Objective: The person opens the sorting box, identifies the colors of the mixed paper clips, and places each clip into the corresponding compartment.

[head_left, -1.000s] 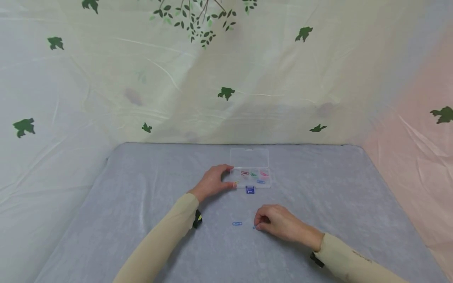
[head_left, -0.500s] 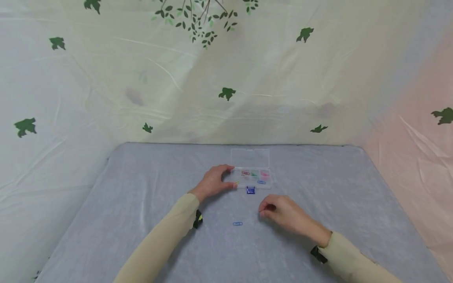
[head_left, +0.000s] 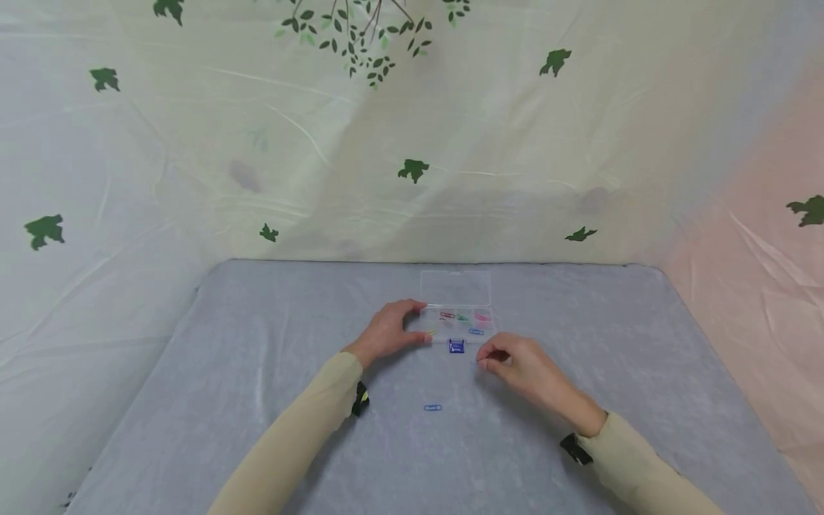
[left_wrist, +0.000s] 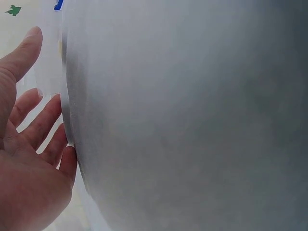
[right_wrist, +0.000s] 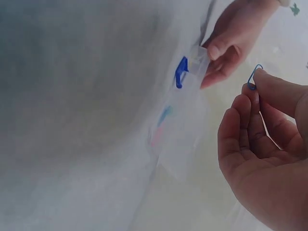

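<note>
A clear plastic compartment box (head_left: 453, 335) stands with its lid (head_left: 455, 288) laid back and a dark blue latch (head_left: 456, 347) at its front. My left hand (head_left: 388, 330) holds the box's left end, thumb at the front corner and index finger at the back one. My right hand (head_left: 524, 368) is just in front of the box's right corner. In the right wrist view, thumb and index finger pinch a blue paper clip (right_wrist: 250, 79). Inside the box lie a red paper clip (head_left: 447, 315), a green one (head_left: 462, 317), a pink one (head_left: 482, 317) and a blue one (head_left: 476, 332); something yellow shows by my left thumb.
One more blue paper clip (head_left: 433, 408) lies on the grey cloth-covered table (head_left: 360, 465), between my forearms and nearer to me. Behind the table hangs a pale curtain (head_left: 489, 214) with leaf prints.
My right hand has lifted the blue paper clip from the table and carried it forward to near the box's front. The left hand and the box have stayed in place.
</note>
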`<state>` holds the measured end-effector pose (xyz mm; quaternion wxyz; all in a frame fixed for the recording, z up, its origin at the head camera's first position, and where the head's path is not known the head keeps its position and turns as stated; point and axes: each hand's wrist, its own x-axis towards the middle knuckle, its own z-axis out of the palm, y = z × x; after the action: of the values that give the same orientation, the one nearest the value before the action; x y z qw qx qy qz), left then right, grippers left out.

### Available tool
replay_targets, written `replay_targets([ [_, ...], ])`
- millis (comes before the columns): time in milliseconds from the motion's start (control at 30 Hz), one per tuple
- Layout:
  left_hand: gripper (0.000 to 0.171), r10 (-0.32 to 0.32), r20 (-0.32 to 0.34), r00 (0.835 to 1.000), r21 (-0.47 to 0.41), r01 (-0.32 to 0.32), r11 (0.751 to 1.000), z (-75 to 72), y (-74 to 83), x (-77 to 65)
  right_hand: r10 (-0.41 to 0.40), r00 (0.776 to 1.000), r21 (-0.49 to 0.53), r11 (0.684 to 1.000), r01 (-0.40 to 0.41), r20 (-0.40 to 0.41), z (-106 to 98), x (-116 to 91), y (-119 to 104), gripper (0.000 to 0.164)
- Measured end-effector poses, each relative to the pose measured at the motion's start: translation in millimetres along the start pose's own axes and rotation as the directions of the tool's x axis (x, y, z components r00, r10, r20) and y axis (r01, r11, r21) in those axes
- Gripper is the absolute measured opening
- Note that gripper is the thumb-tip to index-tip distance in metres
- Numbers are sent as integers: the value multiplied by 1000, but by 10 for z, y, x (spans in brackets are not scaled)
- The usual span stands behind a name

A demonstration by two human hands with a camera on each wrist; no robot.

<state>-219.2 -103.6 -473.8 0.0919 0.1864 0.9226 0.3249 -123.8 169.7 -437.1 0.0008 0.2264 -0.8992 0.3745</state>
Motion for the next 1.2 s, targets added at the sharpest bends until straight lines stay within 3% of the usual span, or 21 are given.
replay_targets([
  [533, 68, 4, 2, 1000, -17, -4, 1000, -9, 10, -2, 55, 992, -30, 998, -59, -113, -89, 245, 115, 9],
  [1200, 67, 12, -4, 1000, -37, -12, 999, -9, -1, -4, 133, 987, -76, 987, -141, -93, -36, 482, 279, 5],
])
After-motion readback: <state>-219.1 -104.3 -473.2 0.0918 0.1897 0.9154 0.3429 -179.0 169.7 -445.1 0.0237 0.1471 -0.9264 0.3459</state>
